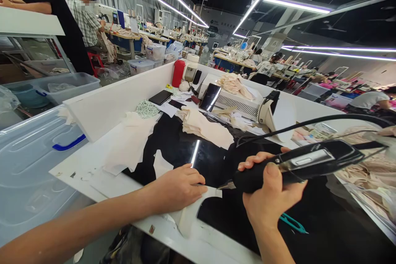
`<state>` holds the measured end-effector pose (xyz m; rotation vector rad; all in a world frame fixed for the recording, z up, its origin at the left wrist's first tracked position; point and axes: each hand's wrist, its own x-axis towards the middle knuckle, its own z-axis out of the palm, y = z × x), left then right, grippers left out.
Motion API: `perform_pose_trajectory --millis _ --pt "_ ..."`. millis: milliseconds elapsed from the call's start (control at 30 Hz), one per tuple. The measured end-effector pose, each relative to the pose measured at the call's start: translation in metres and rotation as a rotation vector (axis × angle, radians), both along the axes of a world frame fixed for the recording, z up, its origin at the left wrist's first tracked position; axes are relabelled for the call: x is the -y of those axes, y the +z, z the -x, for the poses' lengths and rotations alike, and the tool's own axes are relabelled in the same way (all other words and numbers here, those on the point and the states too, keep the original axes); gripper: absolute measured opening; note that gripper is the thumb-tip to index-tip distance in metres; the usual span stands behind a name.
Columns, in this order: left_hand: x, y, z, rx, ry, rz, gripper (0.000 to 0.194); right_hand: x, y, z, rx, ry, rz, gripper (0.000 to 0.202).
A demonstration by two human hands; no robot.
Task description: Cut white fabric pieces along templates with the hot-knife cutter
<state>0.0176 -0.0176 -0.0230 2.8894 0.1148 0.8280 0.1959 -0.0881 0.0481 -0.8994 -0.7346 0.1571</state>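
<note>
My left hand (177, 187) lies palm down with its fingers together, pressing on a cream fabric piece (188, 216) near the table's front edge. My right hand (270, 198) is wrapped round a black corded handheld tool (297, 165). The tool's thin metal tip points left and meets the right end of that fabric piece, just beyond my left fingertips. Another small cream piece (161, 165) lies behind my left hand on the black surface (182, 148). Stacks of cream pieces (206, 128) lie farther back. A teal tool (293, 222) rests beside my right wrist.
A white partition (123, 95) borders the table. Along its back stand a red bottle (178, 73), phones, and a white vented machine (236, 105). Cream straps (368, 161) pile at the right. A lidded plastic bin (37, 165) stands left. Other people sit or stand beyond.
</note>
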Motion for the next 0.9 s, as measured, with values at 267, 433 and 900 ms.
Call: perform_pose_trajectory --millis 267,433,900 --pt "-0.001 0.0 0.001 0.012 -0.014 0.01 0.019 0.002 0.002 0.002 -0.021 0.01 0.022 0.046" --pt "0.0 0.0 0.0 -0.008 -0.011 0.016 0.016 0.01 0.004 0.008 -0.035 0.042 0.021 0.045" --pt "-0.002 -0.003 0.0 0.001 -0.019 0.007 0.017 0.012 0.002 0.007 -0.025 0.018 0.017 0.046"
